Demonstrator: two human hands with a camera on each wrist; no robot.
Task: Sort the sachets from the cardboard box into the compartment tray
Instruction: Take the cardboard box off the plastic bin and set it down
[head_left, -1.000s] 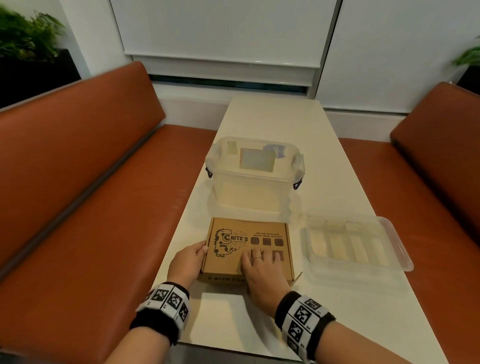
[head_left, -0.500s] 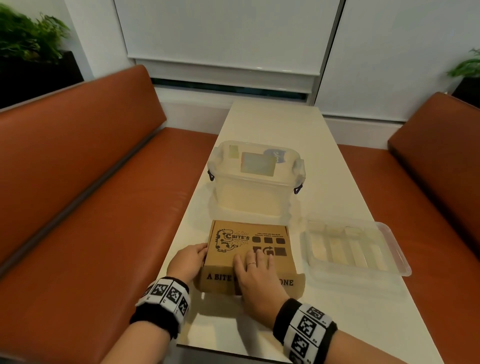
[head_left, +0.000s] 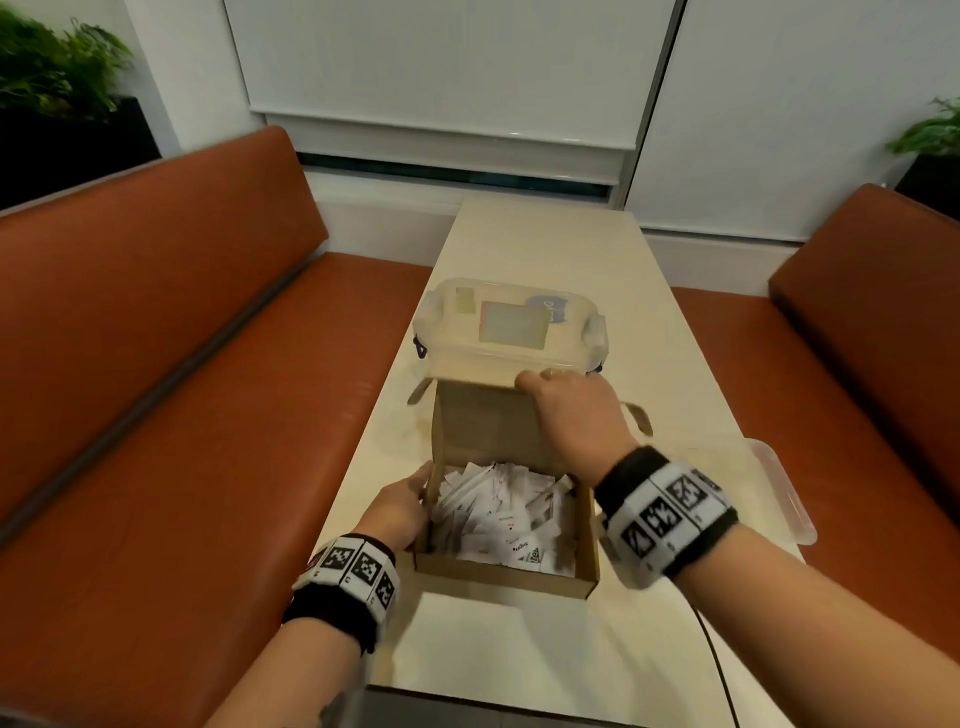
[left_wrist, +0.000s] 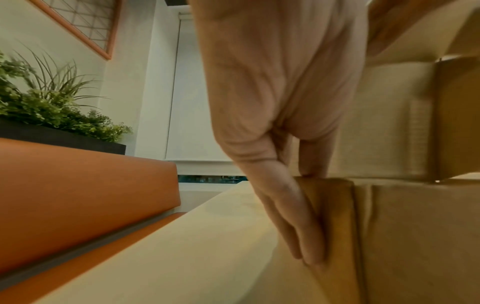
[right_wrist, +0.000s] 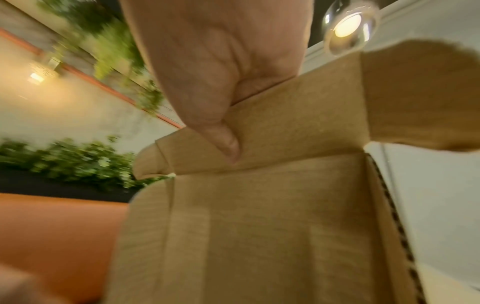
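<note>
The brown cardboard box (head_left: 504, 578) sits at the near end of the table with its lid (head_left: 485, 426) raised upright. Inside lies a heap of several white sachets (head_left: 498, 514). My right hand (head_left: 566, 400) pinches the lid's top flap (right_wrist: 285, 127), thumb on the inner face and fingers behind it. My left hand (head_left: 400, 512) steadies the box's left wall (left_wrist: 335, 222): straight fingers (left_wrist: 293, 216) lie flat against the outside and the thumb rests on the rim. The clear compartment tray (head_left: 784, 499) lies to the right, mostly hidden behind my right wrist.
A clear lidded plastic container (head_left: 511, 327) stands just behind the raised lid. The long cream table (head_left: 545, 244) runs away toward a window wall. Orange benches (head_left: 156, 364) flank both sides. A thin dark cable (head_left: 719, 670) crosses the table's near right.
The box was closed with my right hand on the lid. Now the lid is swung up and back in my right hand, showing the sachets. My left hand stays at the left wall.
</note>
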